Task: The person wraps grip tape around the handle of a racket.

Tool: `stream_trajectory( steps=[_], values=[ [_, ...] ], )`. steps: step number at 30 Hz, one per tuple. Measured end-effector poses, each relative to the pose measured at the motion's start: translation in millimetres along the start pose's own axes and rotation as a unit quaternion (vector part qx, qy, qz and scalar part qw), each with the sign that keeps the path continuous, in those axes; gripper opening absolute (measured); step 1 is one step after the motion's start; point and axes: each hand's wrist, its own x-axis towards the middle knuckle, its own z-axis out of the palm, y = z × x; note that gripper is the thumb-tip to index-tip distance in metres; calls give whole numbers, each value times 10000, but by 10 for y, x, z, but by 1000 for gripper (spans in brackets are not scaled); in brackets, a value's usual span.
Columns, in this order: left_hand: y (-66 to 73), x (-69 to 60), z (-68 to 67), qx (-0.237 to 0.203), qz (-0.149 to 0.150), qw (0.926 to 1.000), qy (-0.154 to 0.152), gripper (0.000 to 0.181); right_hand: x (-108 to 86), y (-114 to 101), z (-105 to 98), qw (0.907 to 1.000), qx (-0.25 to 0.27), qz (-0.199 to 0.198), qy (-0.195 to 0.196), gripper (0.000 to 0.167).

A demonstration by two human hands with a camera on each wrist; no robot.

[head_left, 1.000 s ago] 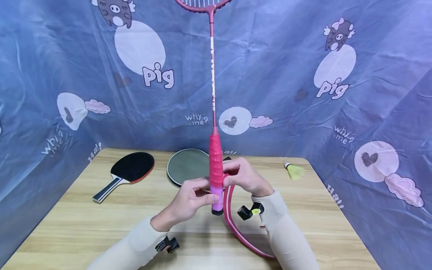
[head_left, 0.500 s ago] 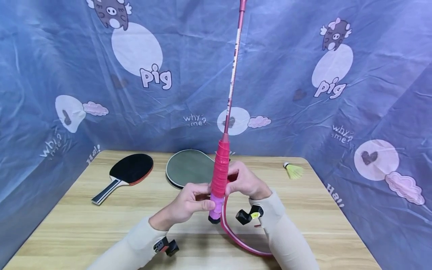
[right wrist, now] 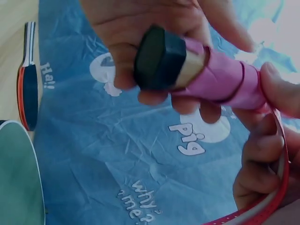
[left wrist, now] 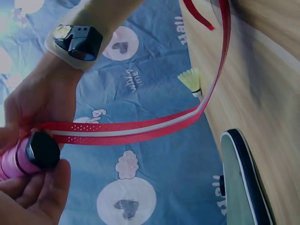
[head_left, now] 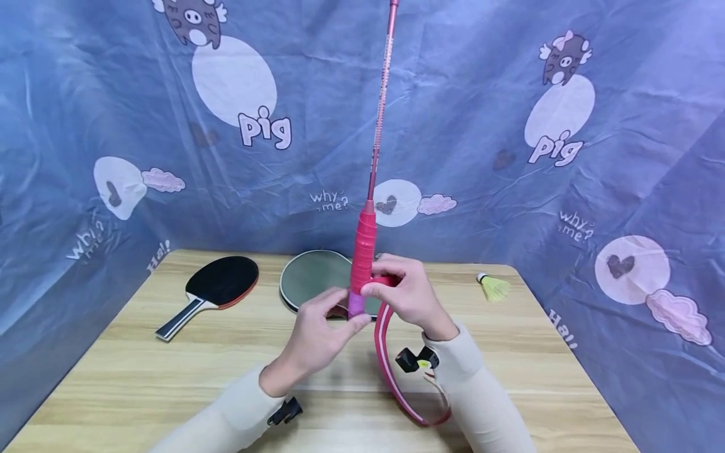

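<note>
Badminton racket [head_left: 365, 233]: we see it above the table [head_left: 130, 377], its shaft [head_left: 381, 113] reddish, its handle [right wrist: 225, 79] wrapped red and purple. The long axis stands near upright, leaning slightly right, butt down. Striped red tape [head_left: 385, 362] is pinched in the right hand [head_left: 412, 292]; the left hand's [head_left: 314, 330] fingers grip the purple end.

The blue cloth [head_left: 464, 113] behind the racket [head_left: 364, 245] carries printed words. "pig" stands left of the racket and again to its right. "why me?" reads just left of the racket, again well to its right and, on creased folds, far to its left. "Ha!!" shows low on either side. Markings along the racket's shaft [head_left: 380, 113] are too small to read.
</note>
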Motion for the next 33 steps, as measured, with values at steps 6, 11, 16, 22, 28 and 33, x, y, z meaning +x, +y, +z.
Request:
stream_trajectory(
  steps=[6, 11, 16, 22, 28, 33],
  values=[
    [13, 10, 5, 358, -161, 9988, 296, 41, 15, -9, 83, 9991, -313, -97, 260, 23],
    [-1, 6, 0, 689, -78, 9963, 515, 38, 28, -16, 106, 9997, -126, 139, 150, 23],
    [0, 11, -9, 785, 92, 9948, 638, 36, 29, -22, 92, 9995, 114, 284, 72, 22],
    [12, 16, -17, 288, -40, 9972, 694, 34, 33, -26, 61, 9981, 419, 438, 101, 22],
    [34, 20, -31, -165, -155, 9979, 605, 33, 40, -13, 25, 9944, 825, 660, 64, 29],
    [62, 24, -45, -535, -334, 9974, 343, 31, 45, -8, 11, 9913, 1067, 776, -14, 36]
  ],
)
